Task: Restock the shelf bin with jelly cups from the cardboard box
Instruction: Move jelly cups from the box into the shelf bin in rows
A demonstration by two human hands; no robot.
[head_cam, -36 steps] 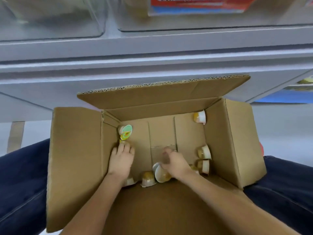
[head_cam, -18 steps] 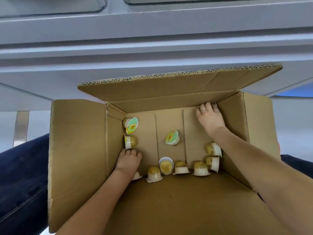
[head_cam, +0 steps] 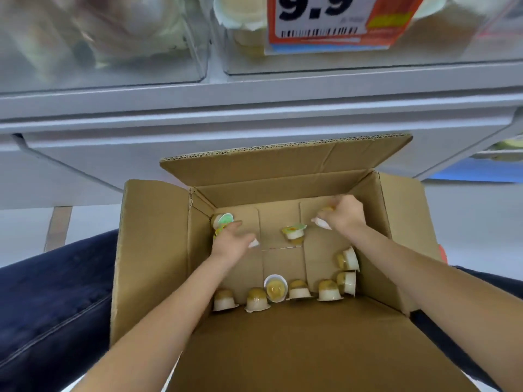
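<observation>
My right hand (head_cam: 343, 215) is curled around a jelly cup (head_cam: 322, 222) at the far right of the cardboard box (head_cam: 158, 241), so I can lift it straight toward the shelf bin (head_cam: 311, 66) above. My left hand (head_cam: 230, 240) pinches another cup (head_cam: 253, 243) near the left wall. Loose cups (head_cam: 297, 290) line the near edge, probably slid there.

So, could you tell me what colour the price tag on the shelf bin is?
Orange-red with a white panel, black digits: price tag, head view.
</observation>
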